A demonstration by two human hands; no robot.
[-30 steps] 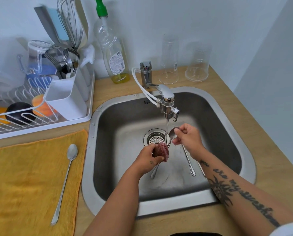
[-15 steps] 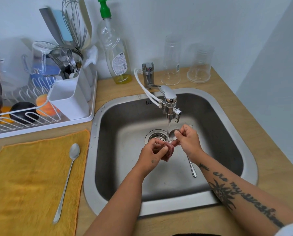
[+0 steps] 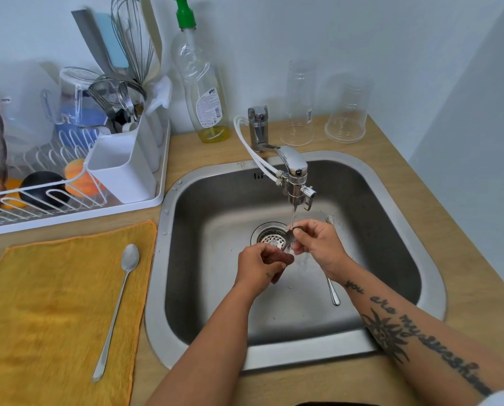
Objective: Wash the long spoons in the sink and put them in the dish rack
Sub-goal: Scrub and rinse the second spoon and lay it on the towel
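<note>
1. wooden counter carries everything; steel sink is set into it, centre.
2. yellow cloth lies flat left of the sink, just in front of the white dish rack.
3. rack holds a white utensil caddy with a whisk and cutlery, plus dishes behind; contents partly blurred.
4. soap bottle with a green pump stands upright behind the sink, beside the faucet. two clear glasses stand to the right of it.
5. faucet running; water stream falls onto the held spoon.
6. right hand is over the drain, fingers pinching the held spoon near its bowl. the handle runs under the wrist toward the near sink wall.
7. left hand has its fingers curled round a red mesh scrubber, which touches the spoon bowl.
8. second spoon lies on the yellow cloth, bowl toward the rack, apart from both hands.
</note>
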